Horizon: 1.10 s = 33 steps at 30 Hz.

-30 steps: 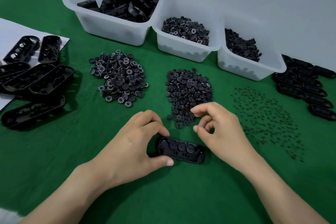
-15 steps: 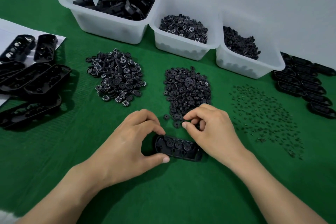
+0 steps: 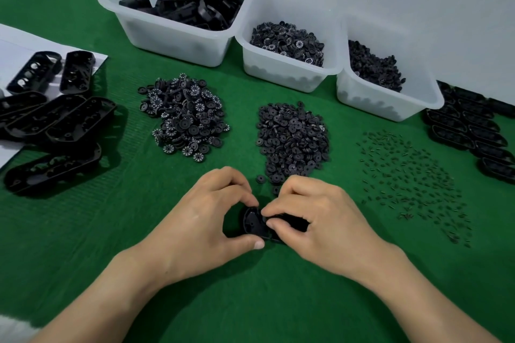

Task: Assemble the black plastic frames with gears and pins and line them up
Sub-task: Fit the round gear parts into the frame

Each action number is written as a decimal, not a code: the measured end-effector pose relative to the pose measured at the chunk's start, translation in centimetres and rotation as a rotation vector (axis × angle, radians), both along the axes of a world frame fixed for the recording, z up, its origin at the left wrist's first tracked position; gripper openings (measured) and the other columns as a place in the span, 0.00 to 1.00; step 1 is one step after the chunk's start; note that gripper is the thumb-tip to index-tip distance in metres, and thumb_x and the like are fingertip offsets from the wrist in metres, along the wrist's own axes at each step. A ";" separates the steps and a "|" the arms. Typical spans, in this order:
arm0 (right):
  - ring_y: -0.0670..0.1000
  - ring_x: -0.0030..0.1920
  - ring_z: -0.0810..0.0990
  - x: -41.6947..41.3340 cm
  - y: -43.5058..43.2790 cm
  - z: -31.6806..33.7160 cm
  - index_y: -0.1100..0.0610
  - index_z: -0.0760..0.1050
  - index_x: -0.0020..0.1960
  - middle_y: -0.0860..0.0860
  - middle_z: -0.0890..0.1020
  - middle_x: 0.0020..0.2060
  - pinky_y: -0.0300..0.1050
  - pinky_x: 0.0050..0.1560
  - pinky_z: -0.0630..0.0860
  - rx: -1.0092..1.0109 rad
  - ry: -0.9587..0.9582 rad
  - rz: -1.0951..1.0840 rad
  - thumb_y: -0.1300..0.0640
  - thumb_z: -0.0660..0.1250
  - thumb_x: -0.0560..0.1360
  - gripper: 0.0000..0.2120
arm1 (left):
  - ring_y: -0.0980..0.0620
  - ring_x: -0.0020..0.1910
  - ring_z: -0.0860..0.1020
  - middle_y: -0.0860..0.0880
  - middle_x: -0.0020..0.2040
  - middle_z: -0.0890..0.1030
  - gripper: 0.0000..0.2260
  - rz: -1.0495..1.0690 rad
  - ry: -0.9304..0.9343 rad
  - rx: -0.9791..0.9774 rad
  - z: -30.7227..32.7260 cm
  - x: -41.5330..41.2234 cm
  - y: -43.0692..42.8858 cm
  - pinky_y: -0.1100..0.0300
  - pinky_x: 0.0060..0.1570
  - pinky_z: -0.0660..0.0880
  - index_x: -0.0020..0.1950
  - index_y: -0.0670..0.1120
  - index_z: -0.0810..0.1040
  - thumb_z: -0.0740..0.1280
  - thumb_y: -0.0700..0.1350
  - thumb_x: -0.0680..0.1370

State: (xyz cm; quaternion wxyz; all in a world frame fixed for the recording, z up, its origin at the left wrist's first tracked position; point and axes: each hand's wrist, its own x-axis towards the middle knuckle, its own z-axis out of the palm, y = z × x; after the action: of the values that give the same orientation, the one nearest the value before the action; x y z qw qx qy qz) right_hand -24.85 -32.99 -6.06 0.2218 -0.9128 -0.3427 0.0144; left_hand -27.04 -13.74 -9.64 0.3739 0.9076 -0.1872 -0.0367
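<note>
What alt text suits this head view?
The left hand and right hand grip a black frame on a green mat. Beyond lie two gear piles, scattered pins, three white bins, and more frames at both sides.

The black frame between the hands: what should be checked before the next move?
1. Is the frame steadied? The left hand grips its left end: ok.
2. Is the right hand on the frame? Its fingers curl over it: ok.
3. Gear in the right fingertips: hidden, cannot tell.
4. Gears seated in the frame: covered, cannot tell.
5. The plain gear pile lies just beyond the hands: ok.
6. The pins are spread to the right: ok.
</note>
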 end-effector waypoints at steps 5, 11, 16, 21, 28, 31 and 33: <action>0.47 0.35 0.77 0.1 -0.1 0.1 0.51 0.83 0.46 0.46 0.79 0.37 0.47 0.34 0.77 0.025 0.052 0.004 0.54 0.71 0.70 0.06 | 0.62 0.54 0.68 0.60 0.52 0.70 0.19 -0.001 0.002 0.004 0.0 0.0 0.0 0.73 0.56 0.63 0.51 0.53 0.77 0.71 0.61 0.65; 0.39 0.33 0.72 1.3 -0.6 -0.9 0.50 0.80 0.39 0.41 0.75 0.34 0.41 0.38 0.73 -0.003 0.061 -0.300 0.51 0.71 0.70 0.04 | 0.65 0.56 0.67 0.63 0.53 0.68 0.19 -0.004 0.025 -0.004 0.2 0.0 0.0 0.76 0.56 0.60 0.51 0.55 0.76 0.71 0.61 0.65; 0.38 0.32 0.69 1.6 0.7 -1.4 0.51 0.77 0.41 0.40 0.71 0.33 0.40 0.37 0.70 0.000 0.034 -0.335 0.49 0.71 0.69 0.06 | 0.65 0.55 0.67 0.62 0.53 0.69 0.19 -0.007 0.023 0.002 0.2 -0.1 0.1 0.76 0.56 0.60 0.51 0.54 0.76 0.71 0.60 0.65; 0.44 0.32 0.73 1.3 -0.3 -0.7 0.51 0.79 0.38 0.44 0.76 0.33 0.32 0.34 0.68 0.147 0.155 -0.268 0.58 0.73 0.67 0.04 | 0.64 0.55 0.67 0.62 0.53 0.69 0.18 -0.002 0.018 -0.002 0.1 0.0 0.0 0.75 0.56 0.61 0.51 0.55 0.76 0.71 0.60 0.65; 0.45 0.35 0.75 0.7 -1.1 -1.1 0.53 0.80 0.40 0.44 0.77 0.34 0.30 0.34 0.68 0.204 0.131 -0.254 0.61 0.73 0.68 0.04 | 0.64 0.54 0.67 0.62 0.53 0.69 0.18 0.000 0.013 0.000 0.0 0.0 0.1 0.76 0.56 0.60 0.50 0.54 0.77 0.71 0.60 0.65; 0.44 0.35 0.75 1.0 -1.5 -1.1 0.54 0.82 0.42 0.45 0.78 0.34 0.29 0.34 0.68 0.284 0.168 -0.285 0.64 0.73 0.68 0.06 | 0.64 0.54 0.67 0.61 0.53 0.70 0.18 -0.001 0.011 0.003 0.0 0.0 0.1 0.77 0.56 0.59 0.51 0.54 0.77 0.71 0.59 0.65; 0.45 0.35 0.75 0.9 -2.0 -1.1 0.53 0.82 0.42 0.45 0.78 0.34 0.29 0.34 0.68 0.276 0.165 -0.283 0.64 0.73 0.67 0.08 | 0.64 0.54 0.67 0.61 0.53 0.70 0.18 -0.002 0.009 0.005 0.0 -0.1 0.1 0.77 0.56 0.59 0.51 0.54 0.76 0.71 0.59 0.65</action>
State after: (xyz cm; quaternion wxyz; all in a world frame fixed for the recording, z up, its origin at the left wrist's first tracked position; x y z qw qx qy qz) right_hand -23.97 -34.95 -7.13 0.3717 -0.9085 -0.1905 0.0105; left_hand -27.11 -13.65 -9.69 0.3726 0.9082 -0.1863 -0.0413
